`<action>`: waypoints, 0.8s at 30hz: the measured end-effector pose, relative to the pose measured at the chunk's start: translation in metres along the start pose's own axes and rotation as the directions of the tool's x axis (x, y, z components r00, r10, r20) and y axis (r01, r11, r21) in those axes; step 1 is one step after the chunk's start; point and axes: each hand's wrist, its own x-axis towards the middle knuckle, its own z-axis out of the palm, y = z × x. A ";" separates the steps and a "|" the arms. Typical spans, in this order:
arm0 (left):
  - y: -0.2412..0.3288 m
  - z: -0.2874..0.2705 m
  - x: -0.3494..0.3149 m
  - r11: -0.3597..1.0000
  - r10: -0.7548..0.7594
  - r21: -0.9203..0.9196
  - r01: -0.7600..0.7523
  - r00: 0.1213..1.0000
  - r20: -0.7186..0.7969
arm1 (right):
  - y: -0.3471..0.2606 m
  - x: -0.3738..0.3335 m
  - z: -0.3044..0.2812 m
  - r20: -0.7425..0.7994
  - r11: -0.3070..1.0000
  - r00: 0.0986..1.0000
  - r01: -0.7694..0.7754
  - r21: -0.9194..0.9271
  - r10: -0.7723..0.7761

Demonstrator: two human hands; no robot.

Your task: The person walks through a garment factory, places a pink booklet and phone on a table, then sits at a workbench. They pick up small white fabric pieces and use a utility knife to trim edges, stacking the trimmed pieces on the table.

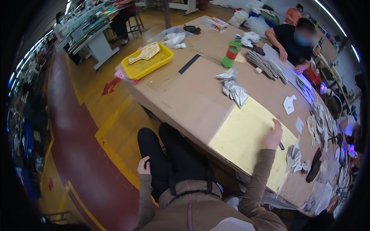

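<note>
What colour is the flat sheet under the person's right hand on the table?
Pale yellow. The sheet under the right hand shows best in the head view.

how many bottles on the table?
1: a green bottle with a red band, upright at the table's far middle, beside grey cut pieces. Others may be hidden among the clutter.

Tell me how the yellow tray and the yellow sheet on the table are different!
The yellow tray has raised walls and holds a pale cut piece; the yellow sheet lies flat. The tray sits at the table's far corner; the sheet lies near the person, whose right hand rests on it. The tray's yellow is brighter. Both rest on the table.
</note>
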 end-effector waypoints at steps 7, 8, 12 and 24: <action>0.015 -0.046 0.013 0.989 -0.109 -0.108 0.098 0.988 -0.107 | 0.068 -0.048 -0.026 0.106 0.956 0.975 -0.165 -0.241 0.195; 0.021 -0.047 0.021 0.980 -0.097 -0.184 0.078 0.990 -0.100 | 0.067 -0.050 -0.024 0.041 0.972 0.986 -0.151 -0.178 0.160; 0.049 -0.039 0.045 0.981 0.034 -0.191 -0.047 0.997 -0.068 | 0.055 -0.051 -0.020 -0.074 0.973 0.984 -0.170 -0.155 0.160; 0.119 0.031 0.055 0.899 0.317 -0.398 -0.183 0.899 0.303 | 0.040 -0.049 -0.016 -0.134 0.975 0.981 -0.162 -0.154 0.142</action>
